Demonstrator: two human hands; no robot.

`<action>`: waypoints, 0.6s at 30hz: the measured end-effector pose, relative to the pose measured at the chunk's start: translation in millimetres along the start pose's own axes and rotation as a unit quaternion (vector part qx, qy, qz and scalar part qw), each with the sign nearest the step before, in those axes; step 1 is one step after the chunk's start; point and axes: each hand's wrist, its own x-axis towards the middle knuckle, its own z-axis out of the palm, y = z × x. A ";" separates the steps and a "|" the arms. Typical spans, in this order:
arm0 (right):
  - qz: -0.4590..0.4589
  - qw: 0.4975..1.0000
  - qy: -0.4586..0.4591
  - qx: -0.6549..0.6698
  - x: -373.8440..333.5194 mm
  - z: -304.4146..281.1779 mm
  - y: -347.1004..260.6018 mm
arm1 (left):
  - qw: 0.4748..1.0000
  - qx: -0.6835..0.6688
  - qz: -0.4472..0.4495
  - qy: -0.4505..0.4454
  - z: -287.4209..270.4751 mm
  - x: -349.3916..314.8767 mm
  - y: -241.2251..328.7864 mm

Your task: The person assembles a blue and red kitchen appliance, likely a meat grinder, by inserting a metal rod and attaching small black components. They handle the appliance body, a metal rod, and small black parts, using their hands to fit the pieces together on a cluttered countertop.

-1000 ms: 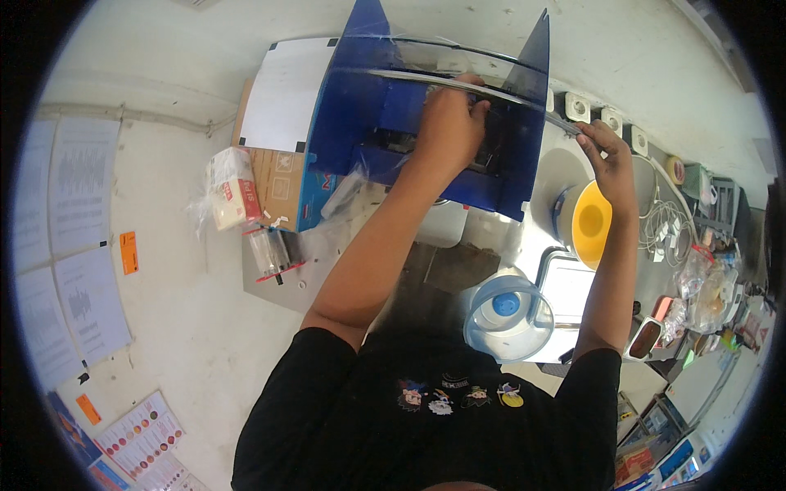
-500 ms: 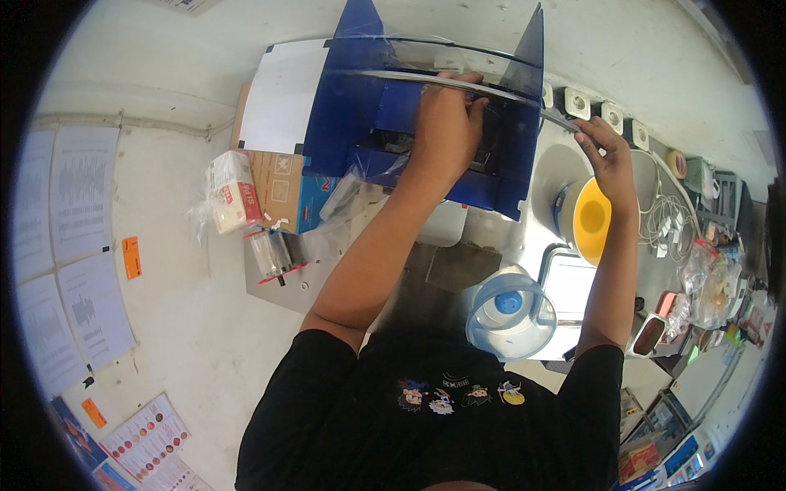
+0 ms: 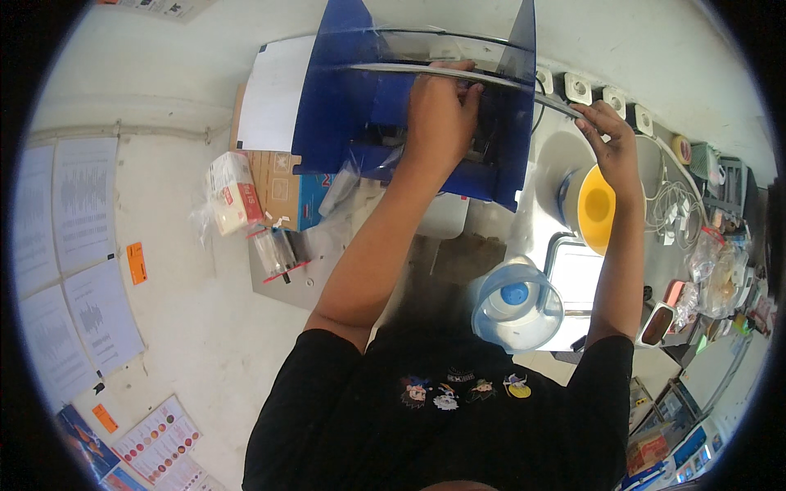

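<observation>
A blue open-fronted machine housing (image 3: 332,106) with tall side panels stands at the far middle. A long thin grey metal strip (image 3: 385,69) crosses it and sticks out past the right panel. My left hand (image 3: 442,114) reaches into the housing with fingers curled at the strip, the thumb bent beside it; the fingertips are partly hidden. Out to the right, my right hand (image 3: 610,135) pinches the strip's protruding end between thumb and fingers. Dark parts inside the housing are half covered by my left hand and forearm.
Beside my right forearm are a yellow-lined bowl (image 3: 596,209) and a white-topped tray (image 3: 573,274). A clear blue-tinted jug (image 3: 517,307) stands near my body. Left of the housing are a cardboard box (image 3: 274,176) and a red-and-white packet (image 3: 233,192). Sockets (image 3: 577,88) line the back wall.
The housing and both hands appear slightly higher in the picture, with my view shifted a little. Both hands keep their places at the strip; the right one sits slightly farther right.
</observation>
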 end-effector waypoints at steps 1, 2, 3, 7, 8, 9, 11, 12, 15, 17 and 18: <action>0.003 1.000 0.001 0.011 -0.4 0.9 -1.0 | 1.000 -0.006 0.005 0.006 -0.2 -0.7 0.0; 0.006 1.000 0.001 0.021 -1.1 2.2 -1.2 | 1.000 -0.011 0.011 0.013 -0.4 -1.5 0.1; 0.007 1.000 -0.001 0.018 -1.3 2.8 0.7 | 1.000 -0.018 0.016 0.020 -0.2 -1.7 0.1; -0.002 1.000 -0.001 0.005 -3.1 1.1 10.0 | 1.000 0.001 -0.002 0.004 -0.5 -0.1 1.0; -0.008 1.000 0.001 0.002 -3.2 1.0 10.7 | 1.000 0.007 0.001 0.002 -1.2 -0.3 1.4; -0.005 1.000 0.004 0.005 -3.1 1.2 10.5 | 1.000 0.013 0.005 0.000 -1.6 -0.5 1.5; 0.001 1.000 0.009 0.011 -3.3 0.9 9.4 | 1.000 0.001 -0.002 -0.012 -1.5 0.6 -1.0; 0.008 1.000 0.005 0.015 -3.7 0.7 9.0 | 1.000 -0.005 -0.005 -0.019 -1.0 0.9 -2.2; 0.017 1.000 -0.002 0.019 -4.8 1.0 8.9 | 0.999 -0.022 -0.037 -0.023 -1.7 0.6 -1.5; 0.008 1.000 -0.004 0.013 -5.2 1.3 10.8 | 0.998 -0.042 -0.043 -0.021 -1.9 -0.1 -1.2; 0.012 1.000 -0.006 0.013 -5.5 1.2 12.8 | 0.997 -0.052 -0.045 -0.019 -2.0 -0.2 -0.8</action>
